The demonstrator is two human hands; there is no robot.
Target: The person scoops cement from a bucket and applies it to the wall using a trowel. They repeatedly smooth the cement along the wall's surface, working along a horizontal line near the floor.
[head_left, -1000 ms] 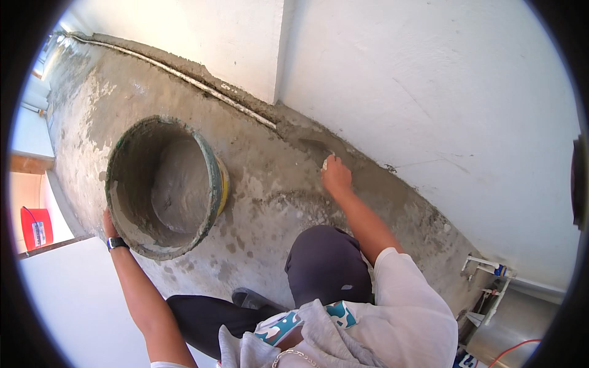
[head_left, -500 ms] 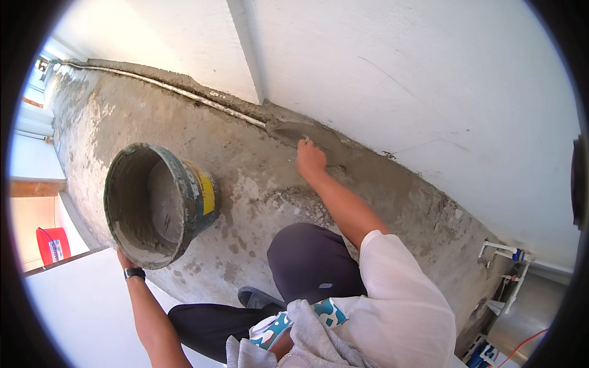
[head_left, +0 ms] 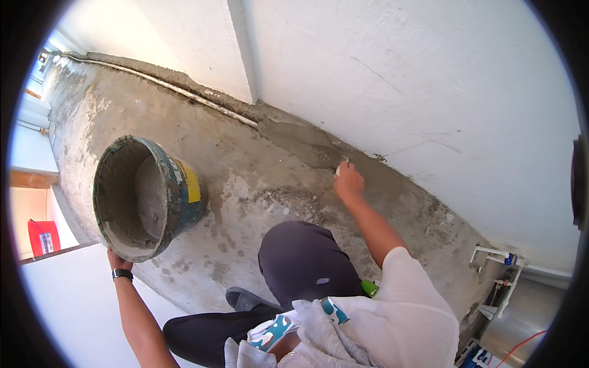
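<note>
My left hand (head_left: 119, 262) grips the lower edge of a mortar-caked bucket (head_left: 187, 184) at the left, which is tilted toward me, with grey residue inside and a yellow label on its side. My right hand (head_left: 348, 181) holds a trowel (head_left: 340, 166) by its handle at the strip of wet grey mortar (head_left: 291, 135) along the base of the white wall. The blade is hard to make out against the mortar. A white pipe (head_left: 221, 110) runs along the wall's foot and ends at that strip.
The stained concrete floor (head_left: 153, 98) has rubble near my knee. A red bucket (head_left: 43, 237) stands beyond a white ledge (head_left: 67, 288) at the left. At the lower right are plastic pipe fittings (head_left: 506, 257) and a metal tank (head_left: 521, 325). A small green object (head_left: 369, 288) lies beside my knee.
The bucket has tipped toward me, my left hand moving down with its edge. My right hand swept left along the mortar, then back right and lower. The green object has come into view.
</note>
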